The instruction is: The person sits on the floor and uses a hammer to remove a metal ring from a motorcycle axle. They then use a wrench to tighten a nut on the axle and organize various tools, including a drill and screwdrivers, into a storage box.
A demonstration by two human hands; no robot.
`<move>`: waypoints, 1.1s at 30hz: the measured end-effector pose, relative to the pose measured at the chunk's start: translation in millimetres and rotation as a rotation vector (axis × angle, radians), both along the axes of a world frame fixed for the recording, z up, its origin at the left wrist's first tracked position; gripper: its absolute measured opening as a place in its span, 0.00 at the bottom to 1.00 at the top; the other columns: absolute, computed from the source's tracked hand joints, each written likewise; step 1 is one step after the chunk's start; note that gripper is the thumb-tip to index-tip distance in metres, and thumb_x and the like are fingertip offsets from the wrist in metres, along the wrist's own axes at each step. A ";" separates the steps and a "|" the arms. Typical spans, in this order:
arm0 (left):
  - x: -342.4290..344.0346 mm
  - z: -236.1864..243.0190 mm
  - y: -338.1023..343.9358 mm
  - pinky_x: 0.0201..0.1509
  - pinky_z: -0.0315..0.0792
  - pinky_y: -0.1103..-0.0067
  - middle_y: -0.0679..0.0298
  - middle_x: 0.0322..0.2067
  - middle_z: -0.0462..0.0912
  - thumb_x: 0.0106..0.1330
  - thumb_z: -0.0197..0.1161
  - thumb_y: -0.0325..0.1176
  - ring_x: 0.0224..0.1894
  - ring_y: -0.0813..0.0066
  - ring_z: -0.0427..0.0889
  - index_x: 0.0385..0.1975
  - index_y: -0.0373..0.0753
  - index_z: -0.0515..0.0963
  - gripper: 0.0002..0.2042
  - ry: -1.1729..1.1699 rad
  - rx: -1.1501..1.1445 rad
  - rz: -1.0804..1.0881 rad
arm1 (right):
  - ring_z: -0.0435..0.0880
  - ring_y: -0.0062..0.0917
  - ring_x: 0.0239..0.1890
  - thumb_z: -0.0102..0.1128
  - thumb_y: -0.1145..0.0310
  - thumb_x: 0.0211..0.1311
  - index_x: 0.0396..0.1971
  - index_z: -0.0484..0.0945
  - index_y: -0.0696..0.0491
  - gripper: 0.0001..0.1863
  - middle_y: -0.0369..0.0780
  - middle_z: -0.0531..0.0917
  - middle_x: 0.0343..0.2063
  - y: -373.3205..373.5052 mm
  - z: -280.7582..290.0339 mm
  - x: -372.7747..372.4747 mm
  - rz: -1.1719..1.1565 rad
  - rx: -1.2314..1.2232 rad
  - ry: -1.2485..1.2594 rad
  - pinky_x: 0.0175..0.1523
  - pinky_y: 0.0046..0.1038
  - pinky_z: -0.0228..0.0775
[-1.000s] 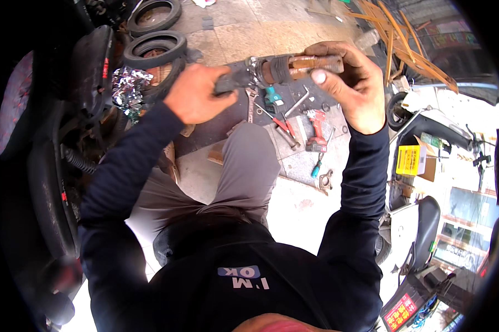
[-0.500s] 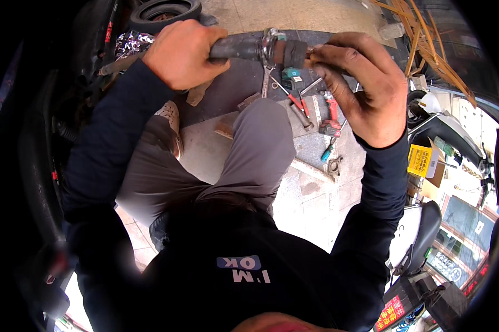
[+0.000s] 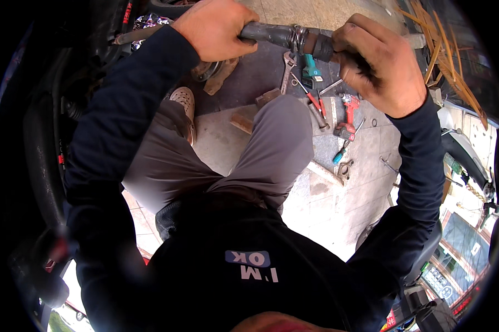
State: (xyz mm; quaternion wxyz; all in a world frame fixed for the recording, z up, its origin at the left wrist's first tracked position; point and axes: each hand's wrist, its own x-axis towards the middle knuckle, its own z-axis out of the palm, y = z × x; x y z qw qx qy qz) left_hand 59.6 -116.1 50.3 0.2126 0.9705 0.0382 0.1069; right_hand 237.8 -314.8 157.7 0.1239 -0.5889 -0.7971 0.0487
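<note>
A dark, greasy metal tube (image 3: 271,35) is held up crosswise before me, with a wet-looking collar and a rusty band towards its right end. My left hand (image 3: 213,30) is closed round the plain left part of it. Bent fingers of my right hand (image 3: 382,61) close at the tube's right end, where a black sleeve (image 3: 322,48) sits. The fingertips are partly hidden and a little blurred, so any small part between them cannot be made out. On the ground beneath lie an adjustable wrench (image 3: 287,72) and a teal power tool (image 3: 312,72).
Right of my knee lie red-handled pliers (image 3: 314,100), a red cordless drill (image 3: 348,116), a teal-handled screwdriver (image 3: 339,155) and a metal bracket (image 3: 344,169). A tyre (image 3: 172,8) is at the top left. Thin wooden strips (image 3: 454,66) lean at the upper right.
Both hands and the tube have shifted up and right in view, as has the scene on the ground. My right fingers have curled in more at the tube's end.
</note>
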 end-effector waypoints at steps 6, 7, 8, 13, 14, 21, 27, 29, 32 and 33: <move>-5.2 -14.6 9.4 0.36 0.77 0.60 0.50 0.22 0.81 0.53 0.69 0.40 0.30 0.47 0.82 0.30 0.36 0.81 0.13 0.002 0.057 0.075 | 0.83 0.39 0.39 0.70 0.79 0.50 0.44 0.80 0.56 0.19 0.42 0.81 0.37 -13.5 -24.0 9.6 -0.120 0.149 0.179 0.44 0.33 0.77; -5.9 -13.2 9.1 0.36 0.76 0.60 0.50 0.22 0.81 0.53 0.69 0.40 0.30 0.47 0.82 0.30 0.36 0.81 0.13 0.014 0.041 0.083 | 0.84 0.39 0.40 0.70 0.79 0.50 0.45 0.80 0.56 0.19 0.43 0.81 0.37 -15.3 -25.2 10.9 -0.127 0.186 0.209 0.45 0.32 0.77; -8.5 -12.5 8.9 0.36 0.76 0.59 0.50 0.22 0.81 0.53 0.70 0.39 0.31 0.46 0.82 0.32 0.37 0.81 0.13 0.000 0.044 0.072 | 0.84 0.38 0.42 0.72 0.78 0.50 0.45 0.81 0.57 0.20 0.43 0.81 0.38 -16.8 -27.6 10.3 -0.138 0.205 0.216 0.47 0.31 0.77; -15.4 -10.1 2.5 0.36 0.76 0.59 0.51 0.22 0.81 0.52 0.71 0.38 0.32 0.47 0.82 0.35 0.37 0.81 0.15 -0.030 0.058 0.082 | 0.83 0.40 0.44 0.75 0.73 0.46 0.45 0.81 0.57 0.22 0.42 0.82 0.42 -22.0 -36.6 8.7 -0.188 0.241 0.263 0.50 0.35 0.76; -17.4 -6.9 -0.2 0.36 0.76 0.59 0.51 0.22 0.81 0.52 0.71 0.38 0.32 0.47 0.82 0.35 0.37 0.81 0.14 -0.018 0.058 0.091 | 0.82 0.40 0.45 0.76 0.72 0.44 0.45 0.81 0.56 0.24 0.42 0.82 0.42 -24.6 -33.8 0.1 -0.219 0.264 0.174 0.50 0.35 0.75; -27.0 -4.7 -14.9 0.34 0.76 0.58 0.53 0.20 0.81 0.53 0.71 0.40 0.29 0.48 0.83 0.30 0.39 0.78 0.13 0.026 0.112 0.097 | 0.81 0.32 0.43 0.78 0.59 0.41 0.45 0.81 0.51 0.27 0.37 0.82 0.37 -13.8 -34.8 -31.6 -0.223 0.236 -0.148 0.52 0.34 0.66; -28.9 -7.0 -15.9 0.34 0.76 0.58 0.53 0.20 0.81 0.53 0.71 0.41 0.29 0.48 0.83 0.31 0.39 0.78 0.14 0.011 0.083 0.096 | 0.80 0.33 0.39 0.76 0.62 0.44 0.37 0.79 0.52 0.20 0.37 0.80 0.29 -15.1 -32.7 -32.4 -0.193 0.180 -0.146 0.50 0.35 0.65; -27.2 -8.1 -15.5 0.34 0.76 0.58 0.53 0.20 0.81 0.52 0.71 0.41 0.29 0.48 0.83 0.31 0.38 0.78 0.14 0.007 0.082 0.096 | 0.79 0.34 0.39 0.76 0.64 0.44 0.36 0.79 0.52 0.19 0.38 0.80 0.29 -17.3 -31.6 -32.1 -0.204 0.207 -0.126 0.50 0.34 0.65; -23.4 -11.2 -14.7 0.34 0.76 0.58 0.52 0.20 0.81 0.52 0.71 0.40 0.29 0.47 0.82 0.31 0.37 0.78 0.15 0.018 0.074 0.069 | 0.79 0.35 0.39 0.76 0.65 0.45 0.39 0.79 0.52 0.20 0.38 0.80 0.29 -21.1 -31.4 -32.6 -0.228 0.156 -0.106 0.50 0.36 0.66; -21.6 -11.8 -14.0 0.34 0.76 0.58 0.52 0.20 0.81 0.52 0.71 0.40 0.29 0.47 0.82 0.31 0.37 0.78 0.15 0.025 0.072 0.057 | 0.80 0.36 0.40 0.76 0.64 0.44 0.42 0.79 0.53 0.23 0.39 0.80 0.31 -22.2 -32.4 -30.9 -0.235 0.149 -0.075 0.50 0.36 0.66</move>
